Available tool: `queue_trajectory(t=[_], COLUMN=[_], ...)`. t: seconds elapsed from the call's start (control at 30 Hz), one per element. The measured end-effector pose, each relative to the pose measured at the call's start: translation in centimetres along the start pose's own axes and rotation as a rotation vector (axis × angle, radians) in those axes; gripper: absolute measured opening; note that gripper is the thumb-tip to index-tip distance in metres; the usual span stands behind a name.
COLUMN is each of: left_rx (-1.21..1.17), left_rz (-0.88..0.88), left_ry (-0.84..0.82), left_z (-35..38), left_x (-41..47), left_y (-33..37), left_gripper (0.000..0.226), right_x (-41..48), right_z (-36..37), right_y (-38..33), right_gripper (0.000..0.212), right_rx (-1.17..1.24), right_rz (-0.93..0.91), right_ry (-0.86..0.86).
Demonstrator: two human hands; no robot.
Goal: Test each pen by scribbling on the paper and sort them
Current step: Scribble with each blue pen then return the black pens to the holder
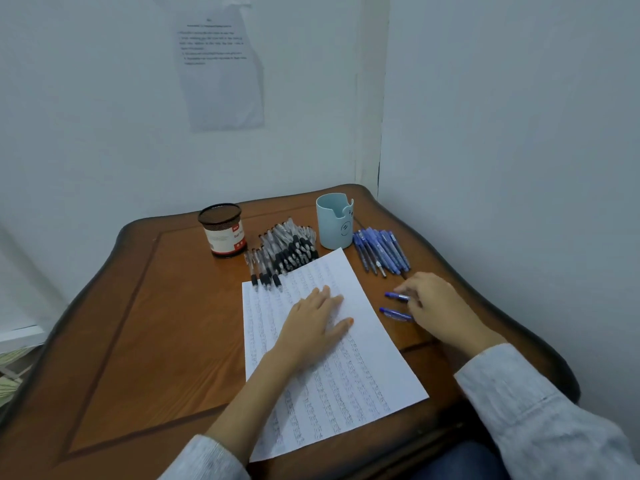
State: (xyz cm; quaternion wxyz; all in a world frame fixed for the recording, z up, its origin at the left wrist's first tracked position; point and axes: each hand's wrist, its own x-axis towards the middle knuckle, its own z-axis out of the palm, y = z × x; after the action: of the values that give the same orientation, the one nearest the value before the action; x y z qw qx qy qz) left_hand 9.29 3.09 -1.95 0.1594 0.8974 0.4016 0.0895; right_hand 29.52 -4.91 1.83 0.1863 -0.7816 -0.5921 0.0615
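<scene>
Wooden bench (156,306) in a corner carries the paper (363,368), pinned by the flat left hand (311,327); just right of it the upper blue pen (396,296) lies crosswise under curled fingers (407,287) of the right hand (436,306), grip unclear.

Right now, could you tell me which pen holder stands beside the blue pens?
The light blue cup, just left of the blue pens; the black mesh holder stands farther left, by the black pens.

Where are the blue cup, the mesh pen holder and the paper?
blue cup (332,223), head view, middle of its front wall.
mesh pen holder (223,233), head view, label on its side.
paper (363,375), head view, lower right part of sheet.
</scene>
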Motion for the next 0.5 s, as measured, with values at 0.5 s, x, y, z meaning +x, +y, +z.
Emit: queue_trajectory(t=[0.5], left_rx=[0.057], left_rz=[0.049], left_ry=[0.073], left_z=[-0.5], left_x=[0.3], left_y=[-0.8], left_gripper=[0.061], right_x=[1.4], right_z=[0.6], right_y=[0.8], right_gripper=[0.005], right_rx=[0.167], right_rz=[-0.132], right_ry=[0.243])
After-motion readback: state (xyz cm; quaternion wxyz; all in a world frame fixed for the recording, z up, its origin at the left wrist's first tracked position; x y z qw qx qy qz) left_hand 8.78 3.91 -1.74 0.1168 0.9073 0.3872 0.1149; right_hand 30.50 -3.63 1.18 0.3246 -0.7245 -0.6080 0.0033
